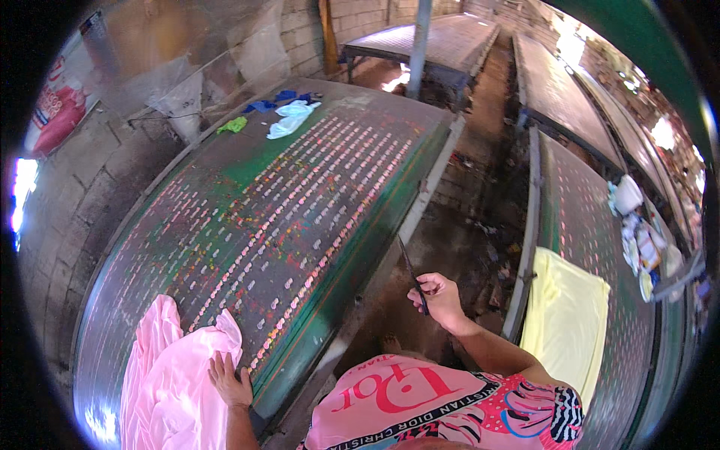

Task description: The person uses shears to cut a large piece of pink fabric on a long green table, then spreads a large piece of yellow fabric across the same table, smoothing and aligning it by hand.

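My left hand (229, 379) rests with its fingers spread on the right edge of a bunched pale pink cloth (157, 379), which lies on the near left end of a long dark green printing table (121, 291). My right hand (435, 296) is raised over the gap right of that table, its fingers closed round a long, narrow dark tool (409, 266), apparently scissors, pointing forward. Rows of small pink and pale printed shapes (330, 172) run along the table top, with scattered coloured specks among them.
Blue, green and pale cloth scraps (292, 116) lie at the table's far end. A second table (570, 195) on the right holds a folded yellow cloth (566, 315) and containers (628, 195). A post (418, 52), more tables (412, 41) and a block wall (56, 195) surround them.
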Demonstrator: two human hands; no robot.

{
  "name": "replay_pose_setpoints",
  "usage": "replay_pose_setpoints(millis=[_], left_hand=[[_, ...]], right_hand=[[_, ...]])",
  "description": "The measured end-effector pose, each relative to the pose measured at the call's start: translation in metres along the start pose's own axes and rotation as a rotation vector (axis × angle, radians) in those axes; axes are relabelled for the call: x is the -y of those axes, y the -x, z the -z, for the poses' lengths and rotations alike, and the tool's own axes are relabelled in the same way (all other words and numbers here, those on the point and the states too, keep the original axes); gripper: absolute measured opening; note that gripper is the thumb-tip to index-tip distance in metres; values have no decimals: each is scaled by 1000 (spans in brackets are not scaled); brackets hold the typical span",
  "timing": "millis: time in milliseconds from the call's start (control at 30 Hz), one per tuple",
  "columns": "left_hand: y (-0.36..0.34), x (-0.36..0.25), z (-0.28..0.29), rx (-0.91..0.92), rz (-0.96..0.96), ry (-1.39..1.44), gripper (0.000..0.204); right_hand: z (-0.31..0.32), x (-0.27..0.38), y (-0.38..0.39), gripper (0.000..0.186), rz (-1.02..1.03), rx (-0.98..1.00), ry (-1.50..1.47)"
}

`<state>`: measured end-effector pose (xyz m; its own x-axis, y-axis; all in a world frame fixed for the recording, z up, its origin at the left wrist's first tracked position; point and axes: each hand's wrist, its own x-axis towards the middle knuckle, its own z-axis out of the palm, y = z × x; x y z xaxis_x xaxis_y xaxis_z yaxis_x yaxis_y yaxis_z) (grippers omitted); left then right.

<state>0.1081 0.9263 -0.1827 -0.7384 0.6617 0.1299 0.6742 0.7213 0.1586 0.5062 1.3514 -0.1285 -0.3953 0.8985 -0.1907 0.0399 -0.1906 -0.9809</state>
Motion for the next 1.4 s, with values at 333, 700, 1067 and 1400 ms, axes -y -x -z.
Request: replay_pose_setpoints(millis=[333,700,1067,1400], left_hand=[[2,-6,-4,-56,34,-2,67],[-24,-79,-6,-131,447,106,56],[14,-303,28,-278,862,110,49],[131,-471,49,-517,1155,-118,43]], right_hand=[[-54,28,-133,43,400,395,622],[-122,26,-367,34,757,706,1332],[-98,53,-428,34,1089,1321,1185],[-160,69,-587,40,1119,1141,1259]])
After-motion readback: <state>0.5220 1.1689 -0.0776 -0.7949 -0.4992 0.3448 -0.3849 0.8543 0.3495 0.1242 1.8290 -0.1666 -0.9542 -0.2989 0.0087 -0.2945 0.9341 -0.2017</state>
